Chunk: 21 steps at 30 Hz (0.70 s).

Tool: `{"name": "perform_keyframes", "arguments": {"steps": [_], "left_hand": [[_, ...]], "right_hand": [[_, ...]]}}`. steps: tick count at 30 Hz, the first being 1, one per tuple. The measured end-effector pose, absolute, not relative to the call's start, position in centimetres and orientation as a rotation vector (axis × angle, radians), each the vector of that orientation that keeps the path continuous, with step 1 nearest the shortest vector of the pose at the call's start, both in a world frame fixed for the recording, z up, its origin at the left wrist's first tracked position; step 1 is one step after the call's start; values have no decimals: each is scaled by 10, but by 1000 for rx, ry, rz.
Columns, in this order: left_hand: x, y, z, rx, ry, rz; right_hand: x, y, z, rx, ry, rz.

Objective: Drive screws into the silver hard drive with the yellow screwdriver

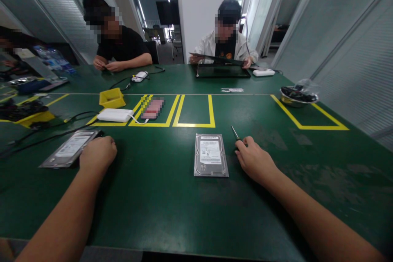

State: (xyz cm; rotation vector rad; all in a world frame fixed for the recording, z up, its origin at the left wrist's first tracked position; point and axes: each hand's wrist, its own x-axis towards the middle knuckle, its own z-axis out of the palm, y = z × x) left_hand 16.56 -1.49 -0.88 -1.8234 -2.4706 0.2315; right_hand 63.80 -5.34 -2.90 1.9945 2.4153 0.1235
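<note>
A silver hard drive (211, 155) lies label up on the green table (159, 196) in front of me. My right hand (253, 160) rests just right of it, fingers closed around a screwdriver (236, 133) whose tip points away from me. My left hand (97, 153) is curled into a loose fist at the near edge of a second hard drive (71, 148) lying to the left; whether it grips that drive is hidden.
Yellow tape marks boxes (194, 110) across the table. A yellow tray (111, 98), a white power bank (114, 115) with cables and a metal bowl (297, 97) stand beyond. Two people sit opposite, one with a dark tray (222, 71).
</note>
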Motion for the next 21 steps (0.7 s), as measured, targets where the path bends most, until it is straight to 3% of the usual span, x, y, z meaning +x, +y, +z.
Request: {"name": "perform_keyframes", "arguments": {"steps": [21], "left_hand": [[182, -22, -10, -1713, -2423, 51]], "right_hand": [[641, -52, -33, 1982, 2433, 130]]}}
